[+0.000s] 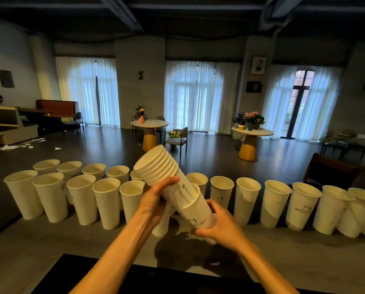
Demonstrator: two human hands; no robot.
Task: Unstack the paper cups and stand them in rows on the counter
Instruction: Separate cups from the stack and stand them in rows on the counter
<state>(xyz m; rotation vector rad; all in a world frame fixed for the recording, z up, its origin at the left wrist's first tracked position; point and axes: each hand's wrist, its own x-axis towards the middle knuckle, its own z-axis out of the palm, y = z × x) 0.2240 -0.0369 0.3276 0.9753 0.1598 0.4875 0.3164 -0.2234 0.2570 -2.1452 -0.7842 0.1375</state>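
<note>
My left hand wraps the tilted stack of nested, ribbed-rimmed white paper cups; my right hand grips the outermost cup, partly slid off. Behind the stack, tapered cups stand open-mouthed in rows on the grey counter.

Beyond your counter you face two round tables on yellow cone bases, each bearing flowers, a chair between them, curtained arched windows behind, and paper scraps (far left) littering the floor.
</note>
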